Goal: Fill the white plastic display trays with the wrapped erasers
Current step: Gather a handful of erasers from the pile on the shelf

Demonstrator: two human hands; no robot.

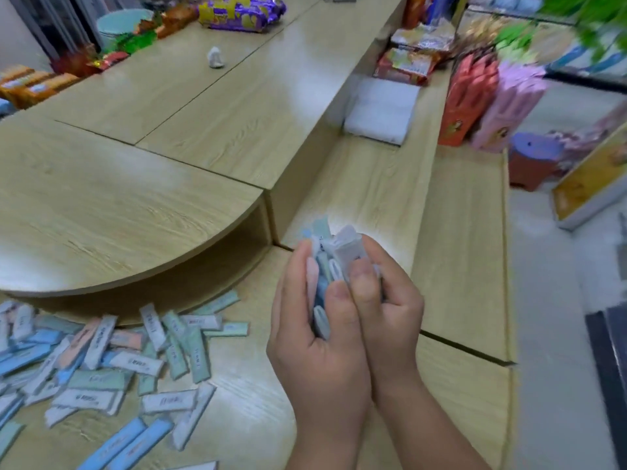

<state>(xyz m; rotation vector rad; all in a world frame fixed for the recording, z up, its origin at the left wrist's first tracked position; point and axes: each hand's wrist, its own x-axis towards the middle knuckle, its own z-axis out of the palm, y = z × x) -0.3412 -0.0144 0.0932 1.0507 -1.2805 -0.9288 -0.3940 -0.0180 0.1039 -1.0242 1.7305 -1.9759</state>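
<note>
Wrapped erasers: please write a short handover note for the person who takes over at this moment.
Left hand and right hand: both grip one bundle of wrapped erasers between them.
Loose pile: scattered on the counter at the left.
Trays: a blurred white stack lies further along the shelf; whether it is the trays, I cannot tell.
Done: no eraser is seen in a tray.
Left: fill the trays with the bundle, then the pile.
</note>
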